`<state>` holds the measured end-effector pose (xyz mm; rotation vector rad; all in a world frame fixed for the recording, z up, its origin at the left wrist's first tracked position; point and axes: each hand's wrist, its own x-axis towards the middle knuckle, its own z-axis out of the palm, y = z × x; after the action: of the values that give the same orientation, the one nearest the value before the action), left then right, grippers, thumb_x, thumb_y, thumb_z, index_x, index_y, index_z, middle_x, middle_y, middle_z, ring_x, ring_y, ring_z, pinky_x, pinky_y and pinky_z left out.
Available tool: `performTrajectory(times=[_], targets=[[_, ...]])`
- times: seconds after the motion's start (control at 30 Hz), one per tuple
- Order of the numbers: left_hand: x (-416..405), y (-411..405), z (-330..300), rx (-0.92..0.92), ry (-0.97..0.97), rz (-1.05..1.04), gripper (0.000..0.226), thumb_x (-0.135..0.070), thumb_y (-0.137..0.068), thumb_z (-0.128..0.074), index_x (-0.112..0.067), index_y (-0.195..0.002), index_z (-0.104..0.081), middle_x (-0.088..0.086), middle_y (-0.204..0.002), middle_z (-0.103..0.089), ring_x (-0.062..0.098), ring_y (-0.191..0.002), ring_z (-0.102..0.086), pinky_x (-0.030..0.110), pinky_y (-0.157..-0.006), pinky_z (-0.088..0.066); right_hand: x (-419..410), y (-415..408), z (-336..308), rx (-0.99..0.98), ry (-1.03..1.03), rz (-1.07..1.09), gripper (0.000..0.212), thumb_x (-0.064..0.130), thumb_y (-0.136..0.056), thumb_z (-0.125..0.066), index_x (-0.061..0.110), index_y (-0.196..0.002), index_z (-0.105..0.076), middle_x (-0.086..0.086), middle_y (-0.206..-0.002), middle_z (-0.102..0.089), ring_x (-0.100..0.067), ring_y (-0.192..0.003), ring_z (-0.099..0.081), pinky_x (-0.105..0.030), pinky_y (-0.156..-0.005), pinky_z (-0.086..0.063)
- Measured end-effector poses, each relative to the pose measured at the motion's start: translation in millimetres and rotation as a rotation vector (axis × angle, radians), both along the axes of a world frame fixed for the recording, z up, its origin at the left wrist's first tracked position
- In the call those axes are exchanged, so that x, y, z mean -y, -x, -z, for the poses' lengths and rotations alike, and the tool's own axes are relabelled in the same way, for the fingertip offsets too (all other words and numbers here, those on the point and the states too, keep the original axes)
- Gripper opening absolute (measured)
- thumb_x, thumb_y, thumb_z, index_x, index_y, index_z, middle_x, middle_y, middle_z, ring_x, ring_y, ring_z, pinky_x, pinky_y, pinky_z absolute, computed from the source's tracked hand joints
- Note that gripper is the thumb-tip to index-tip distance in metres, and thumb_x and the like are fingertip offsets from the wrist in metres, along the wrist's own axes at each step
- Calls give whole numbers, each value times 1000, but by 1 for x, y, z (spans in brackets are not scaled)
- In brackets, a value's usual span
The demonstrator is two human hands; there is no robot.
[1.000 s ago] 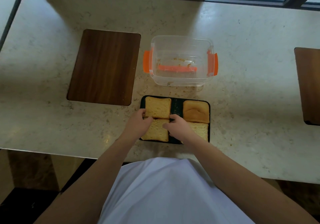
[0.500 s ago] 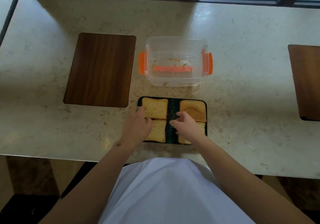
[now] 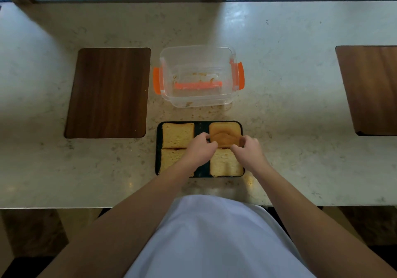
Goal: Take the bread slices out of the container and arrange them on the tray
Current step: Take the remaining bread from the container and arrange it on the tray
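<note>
A black tray [image 3: 158,149] lies on the counter with several bread slices on it. The far-right slice [image 3: 225,132] is darker and brown. My left hand [image 3: 199,149] pinches its left edge and my right hand [image 3: 249,151] pinches its right edge. A pale slice [image 3: 177,135] lies at the far left, another [image 3: 169,159] at the near left under my left forearm, and one [image 3: 225,165] at the near right. Beyond the tray stands the clear container [image 3: 198,75] with orange clips, holding only crumbs.
A dark wooden board [image 3: 107,93] lies left of the container, and another board [image 3: 369,88] sits at the right edge of view. The stone counter's near edge runs just in front of my white shirt. Window frames line the back.
Both hands moved from the near-left slices across the tray to the brown far-right slice and now grip its two side edges.
</note>
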<state>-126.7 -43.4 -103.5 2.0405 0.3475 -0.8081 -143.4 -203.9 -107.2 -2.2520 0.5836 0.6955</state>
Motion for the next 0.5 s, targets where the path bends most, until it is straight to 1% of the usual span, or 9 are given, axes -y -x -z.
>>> performTrajectory(times=[0.07, 0.13, 0.2, 0.27, 0.3, 0.37, 0.43, 0.47, 0.5], targets=[[2, 0, 1, 1, 3, 12, 19, -27, -90, -53, -27, -109, -57, -9, -87, -61, 10, -77, -59, 28, -66, -50, -1, -1, -1, -11, -25, 31, 46, 28, -85, -56, 8, -127, -56, -12, -126, -51, -22, -95, -57, -39, -78, -52], [1, 0, 2, 16, -9, 23, 10, -27, -91, -53, -30, -100, -51, -11, -85, -58, 9, -75, -58, 27, -66, -49, -3, -2, -2, -12, -44, 53, 49, 28, -85, -57, 7, -129, -55, -12, -129, -51, -22, -97, -56, -41, -83, -53], [-3, 0, 2, 28, -24, 20, 15, -27, -92, -53, -27, -106, -52, -16, -82, -52, 7, -74, -54, 24, -63, -45, -6, -3, -2, -6, -62, 44, 44, 28, -85, -58, 7, -124, -57, -12, -128, -52, -22, -95, -56, -41, -83, -54], [-7, -2, 1, 27, -45, 13, 33, -29, -92, -53, -21, -124, -55, -17, -84, -52, 3, -73, -53, 24, -62, -45, -10, -4, -1, -3, -78, 33, 43, 27, -85, -58, 6, -123, -57, -13, -127, -53, -21, -93, -56, -37, -78, -53], [-10, -3, 0, 18, -55, 8, 40, -30, -93, -52, -19, -131, -54, -16, -87, -53, 2, -74, -53, 24, -62, -46, -12, -5, -1, -5, -82, 24, 46, 28, -86, -58, 6, -126, -56, -13, -128, -54, -21, -95, -55, -36, -78, -52], [-16, -3, -1, -2, -65, -4, 48, -32, -94, -52, -17, -139, -49, -12, -97, -58, 2, -78, -54, 23, -62, -45, -14, -5, -1, -16, -93, 11, 52, 30, -87, -58, 7, -133, -52, -12, -132, -53, -23, -103, -56, -38, -86, -51], [-21, -2, -2, -11, -53, -21, 51, -33, -94, -52, -17, -142, -49, -4, -119, -61, 6, -91, -56, 25, -70, -44, -15, -4, -2, -19, -102, 6, 55, 30, -87, -58, 8, -137, -50, -12, -134, -53, -25, -111, -56, -43, -94, -51], [-23, -1, -2, -10, -41, -29, 51, -33, -94, -52, -17, -142, -50, -3, -126, -60, 8, -97, -56, 25, -74, -44, -14, -3, -2, -10, -103, 10, 54, 29, -88, -58, 7, -137, -51, -13, -134, -53, -27, -113, -56, -44, -95, -51], [-25, 1, -2, -10, -28, -38, 51, -32, -94, -53, -17, -142, -50, -3, -129, -59, 9, -99, -56, 25, -76, -45, -12, -2, -2, 5, -102, 19, 52, 27, -88, -58, 4, -134, -52, -14, -133, -54, -28, -112, -57, -44, -93, -52]])
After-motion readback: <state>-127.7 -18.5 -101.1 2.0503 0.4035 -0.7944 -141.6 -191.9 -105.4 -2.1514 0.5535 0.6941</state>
